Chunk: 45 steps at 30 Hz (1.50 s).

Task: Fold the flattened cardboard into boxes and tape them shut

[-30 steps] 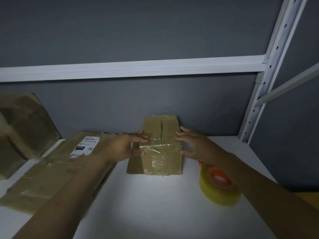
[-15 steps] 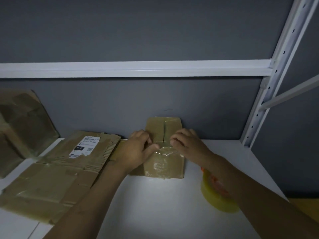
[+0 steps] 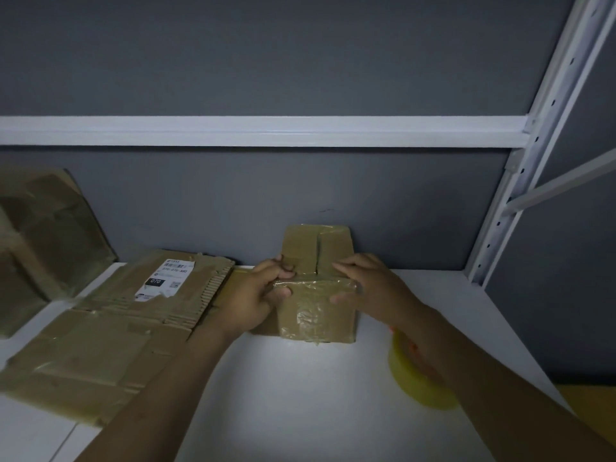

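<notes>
Head view warns you: the small box [image 3: 316, 315], at the back of the white shelf [image 3: 300, 395] against the wall [image 3: 233, 201], may buckle or its upright flaps [image 3: 316, 248] spring apart if you squeeze unevenly. Your left hand [image 3: 256, 295] curls round its left edge, thumb on the taped face; your right hand [image 3: 373, 285] grips the right edge likewise.

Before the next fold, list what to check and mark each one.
1. The left hand grips the small box at its left edge: ok.
2. The right hand holds its right edge: ok.
3. The far flaps folded shut: not ok, they stand upright with a gap between them.
4. The tape roll close by, under the right forearm: ok.
5. Underside taped: cannot tell.
6. More flattened cardboard waiting at left: ok.
</notes>
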{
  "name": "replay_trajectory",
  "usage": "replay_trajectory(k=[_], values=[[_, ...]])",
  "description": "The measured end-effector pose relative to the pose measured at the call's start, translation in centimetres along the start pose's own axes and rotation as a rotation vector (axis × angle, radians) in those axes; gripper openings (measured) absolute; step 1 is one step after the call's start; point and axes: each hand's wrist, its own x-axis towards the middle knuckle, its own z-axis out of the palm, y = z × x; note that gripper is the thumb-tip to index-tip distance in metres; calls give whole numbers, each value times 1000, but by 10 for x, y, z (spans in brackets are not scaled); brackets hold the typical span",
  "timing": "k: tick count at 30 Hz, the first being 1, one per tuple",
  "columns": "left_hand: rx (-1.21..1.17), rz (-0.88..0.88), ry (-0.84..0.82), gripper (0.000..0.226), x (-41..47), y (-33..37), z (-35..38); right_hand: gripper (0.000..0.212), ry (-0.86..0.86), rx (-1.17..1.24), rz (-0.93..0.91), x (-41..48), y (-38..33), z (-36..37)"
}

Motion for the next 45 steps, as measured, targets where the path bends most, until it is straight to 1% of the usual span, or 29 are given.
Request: replay_trajectory(k=[2, 3, 7, 10, 12, 13, 14, 15, 16, 17, 18, 19, 21, 23, 25, 26, 27, 28, 30, 31, 32, 33, 35, 36, 38, 40, 42, 43, 45], values=[[-13, -16, 41, 28, -2, -2, 3, 60, 62, -59, -16, 6, -9, 9], [-8, -16, 36, 28, -2, -4, 2, 55, 66, -36, -15, 7, -11, 12], [49, 9, -63, 32, -2, -1, -9, 41, -83, 204, -5, 2, 3, -1], [146, 40, -128, 51, -4, 18, -17, 39, -183, 182, -81, -4, 16, -18], [96, -43, -163, 56, 1, 34, -26, 36, -227, 216, -117, -8, 17, -27], [111, -83, -163, 59, 6, 39, -30, 34, -241, 236, -130, -10, 17, -30], [197, -114, -162, 62, 11, 39, -33, 39, -237, 260, -153, -12, 14, -32], [300, -152, -176, 64, 15, 38, -36, 50, -232, 278, -163, -15, 12, -32], [366, -215, -203, 66, 19, 34, -36, 52, -231, 274, -153, -16, 9, -31], [383, -302, -230, 66, 22, 31, -34, 44, -208, 234, -125, -17, 6, -30], [352, -387, -241, 66, 23, 26, -30, 39, -146, 143, -105, -19, 3, -27], [304, -451, -223, 66, 22, 24, -25, 41, -84, 22, -70, -21, -3, -24], [233, -475, -144, 64, 20, 19, -18, 59, -47, -176, -8, -28, -23, -17], [213, -484, -107, 68, 15, 19, -15, 76, -44, -255, 19, -32, -39, -5], [215, -496, -93, 80, 8, 22, -14, 85, -8, -270, 24, -33, -45, 2], [212, -497, -62, 82, 4, 23, -14, 85, 20, -265, 12, -32, -43, 3], [211, -490, -15, 79, -2, 24, -14, 80, 70, -260, -16, -30, -37, 3], [221, -479, 33, 73, -7, 25, -13, 70, 127, -253, -56, -27, -30, 3], [258, -448, 80, 67, -19, 28, -12, 39, 224, -224, -111, -21, -9, -2], [270, -427, 79, 66, -26, 29, -9, 25, 236, -204, -98, -18, 1, -5], [279, -386, 74, 66, -32, 32, -6, 20, 229, -196, -74, -15, 8, -9], [294, -323, 77, 66, -38, 35, -3, 20, 224, -197, -70, -13, 14, -13], [358, -127, 70, 65, -44, 41, 4, 26, 205, -228, -76, -6, 17, -20], [383, -34, 69, 63, -43, 43, 6, 31, 147, -267, -57, -3, 16, -23], [393, 54, 58, 58, -37, 46, 9, 40, -18, -319, 44, 1, 18, -31], [376, 68, 28, 62, -30, 46, 12, 49, -85, -231, 111, -6, 25, -36], [412, 25, 13, 74, -25, 47, 19, 61, -74, -83, 176, -29, 34, -39], [472, -4, 14, 77, -23, 50, 25, 67, -73, -32, 244, -44, 42, -38], [595, -50, 51, 73, -19, 61, 41, 75, -114, 14, 436, -76, 57, -37]])
